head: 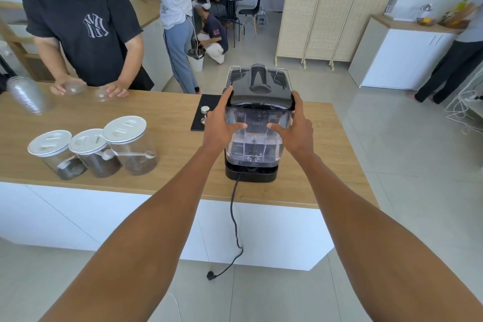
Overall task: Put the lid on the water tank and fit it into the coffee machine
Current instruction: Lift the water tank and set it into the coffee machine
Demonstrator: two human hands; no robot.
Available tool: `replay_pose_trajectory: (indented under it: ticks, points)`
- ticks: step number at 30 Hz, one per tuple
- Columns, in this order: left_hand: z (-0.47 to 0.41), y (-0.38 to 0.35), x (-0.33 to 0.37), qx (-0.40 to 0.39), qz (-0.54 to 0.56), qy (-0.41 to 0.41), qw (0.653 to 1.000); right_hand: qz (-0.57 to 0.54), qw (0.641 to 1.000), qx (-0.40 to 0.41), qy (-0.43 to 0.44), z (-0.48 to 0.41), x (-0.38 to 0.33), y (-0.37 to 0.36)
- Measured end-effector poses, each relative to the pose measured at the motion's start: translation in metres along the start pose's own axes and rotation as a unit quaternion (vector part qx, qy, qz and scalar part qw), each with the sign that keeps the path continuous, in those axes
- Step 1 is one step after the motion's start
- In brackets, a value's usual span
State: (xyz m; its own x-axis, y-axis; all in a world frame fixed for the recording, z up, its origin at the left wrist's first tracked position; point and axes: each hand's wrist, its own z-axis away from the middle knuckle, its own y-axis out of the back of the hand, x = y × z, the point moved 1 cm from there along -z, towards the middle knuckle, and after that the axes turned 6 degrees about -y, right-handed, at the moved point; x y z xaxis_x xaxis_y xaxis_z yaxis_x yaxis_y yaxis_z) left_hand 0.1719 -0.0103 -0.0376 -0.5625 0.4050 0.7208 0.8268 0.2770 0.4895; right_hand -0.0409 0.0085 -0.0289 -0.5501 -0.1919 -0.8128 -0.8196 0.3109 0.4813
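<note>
With the lid [260, 99] already on, both hands, left [222, 125] and right [296, 127], grip the tank [254, 144], not visibly seated in the machine [251, 174].

1. Left hand [222, 125] and right hand [296, 128] grip the clear water tank [254, 138] from either side; thumbs lie on its near face, fingers reach up to the black lid [261, 98], which sits on the tank.
2. Tank stands upright at the back of the coffee machine [257, 78], just above the machine's black base.
3. Machine sits near the right end of the wooden counter [162, 112], close to its near edge; power cord [234, 217] hangs over that edge, plug on the floor.
4. Three lidded jars [96, 148] stand toward the left near edge.
5. Black mat [200, 115] with tamper [205, 114] lies just left of the machine.
</note>
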Motion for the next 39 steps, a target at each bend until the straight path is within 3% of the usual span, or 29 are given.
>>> replay_pose_trajectory:
  ticks: [14,24,39]
  points:
    - [0.017,-0.012,-0.024,-0.007,0.034,0.029,0.999,0.037,0.999,0.004,-0.031,0.008,0.029,-0.020]
    - [0.020,-0.013,-0.040,-0.012,0.025,-0.005,1.000,0.036,0.999,0.012,-0.027,0.008,0.046,-0.024]
    - [0.028,-0.016,-0.039,-0.020,0.023,0.009,0.999,0.067,0.997,-0.001,-0.031,0.017,0.037,-0.019]
